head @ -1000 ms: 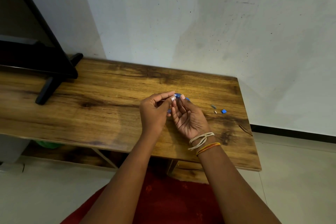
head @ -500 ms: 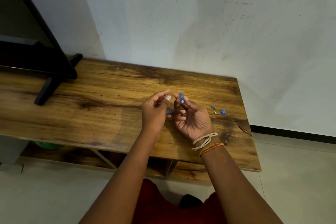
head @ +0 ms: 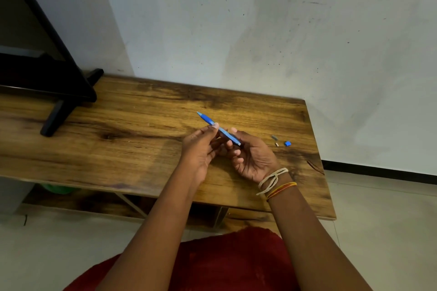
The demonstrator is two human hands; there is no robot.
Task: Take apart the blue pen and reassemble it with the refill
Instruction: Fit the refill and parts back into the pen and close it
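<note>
A blue pen (head: 208, 121) is held over the wooden table (head: 132, 139), slanting with its tip up and to the left. My left hand (head: 201, 151) pinches the barrel near the middle with thumb and forefinger. Palm up, my right hand (head: 253, 158) holds the pen's rear end with its fingers curled under it. To the right on the table lie three small loose parts: a blue cap piece (head: 287, 143), a grey piece (head: 274, 137) and a tiny pale piece (head: 276, 144).
A black screen on a black stand (head: 56, 116) occupies the table's left end. The white wall runs directly behind the table. A lower shelf holds something green (head: 56, 188). Red cloth (head: 224, 260) covers my lap below.
The pen was mostly hidden between my fingers and stood nearly upright; now it is turned and sticks out long toward the upper left, with both hands on it.
</note>
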